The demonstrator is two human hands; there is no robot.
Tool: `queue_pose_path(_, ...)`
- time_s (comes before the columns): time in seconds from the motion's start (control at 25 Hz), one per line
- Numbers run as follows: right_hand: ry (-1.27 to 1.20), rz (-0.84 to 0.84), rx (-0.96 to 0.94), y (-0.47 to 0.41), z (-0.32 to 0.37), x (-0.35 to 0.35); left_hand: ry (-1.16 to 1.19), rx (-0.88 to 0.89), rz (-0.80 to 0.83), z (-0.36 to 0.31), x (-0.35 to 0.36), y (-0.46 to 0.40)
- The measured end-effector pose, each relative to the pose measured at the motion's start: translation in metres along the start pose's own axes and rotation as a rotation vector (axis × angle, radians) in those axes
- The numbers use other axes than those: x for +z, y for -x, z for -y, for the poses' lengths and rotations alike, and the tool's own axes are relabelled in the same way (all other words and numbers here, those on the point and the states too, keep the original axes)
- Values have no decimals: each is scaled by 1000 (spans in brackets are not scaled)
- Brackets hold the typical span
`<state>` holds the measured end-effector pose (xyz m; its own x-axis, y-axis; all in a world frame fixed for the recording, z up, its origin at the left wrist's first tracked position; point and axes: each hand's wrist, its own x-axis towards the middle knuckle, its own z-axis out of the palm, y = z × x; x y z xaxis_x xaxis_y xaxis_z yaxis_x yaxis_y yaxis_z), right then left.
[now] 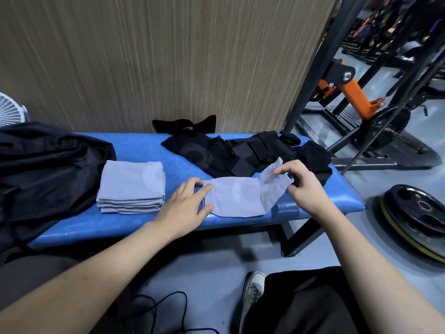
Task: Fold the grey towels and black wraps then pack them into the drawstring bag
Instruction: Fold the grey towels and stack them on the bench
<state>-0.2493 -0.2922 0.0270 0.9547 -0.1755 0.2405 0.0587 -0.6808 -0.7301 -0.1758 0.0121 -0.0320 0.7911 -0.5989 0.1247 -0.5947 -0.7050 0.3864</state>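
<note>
Two hands work one grey towel (237, 196) at the near edge of the blue padded bench (134, 148), right of its middle. The left hand (186, 206) lies flat on the towel's left end, fingers straight and spread, fingertips and thumb pressing the cloth down where it meets the bench. The right hand (302, 183) holds the towel's right end lifted off the pad, thumb and forefinger pinching the raised corner, the other fingers curled beneath it; that end stands up and bends back toward the far side.

Left of the left hand, just beside it, sits a stack of folded grey towels (132, 186), its front reaching close to the near edge. Bare blue pad shows between the stack and the hand, and a wider strip runs behind the stack to the far edge against the wood-grain wall (168, 56). The black drawstring bag (45, 167) slumps over the left end of the bench. Black wraps (243, 153) lie in a heap along the far right part, touching the lifted towel end from behind and spreading to the right end of the bench. Beyond that end a black rack frame (313, 68) rises, and weight plates (416, 218) lie on the floor.
</note>
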Motion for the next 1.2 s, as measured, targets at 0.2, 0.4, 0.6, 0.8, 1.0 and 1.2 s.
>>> queue_pose_path(0.2, -49, 136, -72, -12, 27, 30, 23, 5, -13, 0, -1, -1)
queue_pose_path(0.4, -11, 256, -107, -21, 45, 69, 32, -3, -34, 0, -2, -1)
queue_pose_path(0.6, 66, 389, -114, -25, 52, 95, 41, -3, -34, -1, -3, -1)
queue_pose_path(0.8, 79, 454, -130, -24, 56, 108, 70, -17, -25, -2, -7, -1)
queue_pose_path(1.0, 42, 440, -34, -24, 54, 108, 197, -68, -44, 1, -13, -3)
queue_pose_path(1.2, -12, 413, 1, -21, 52, 104, 139, -49, -29, -1, -7, -2)
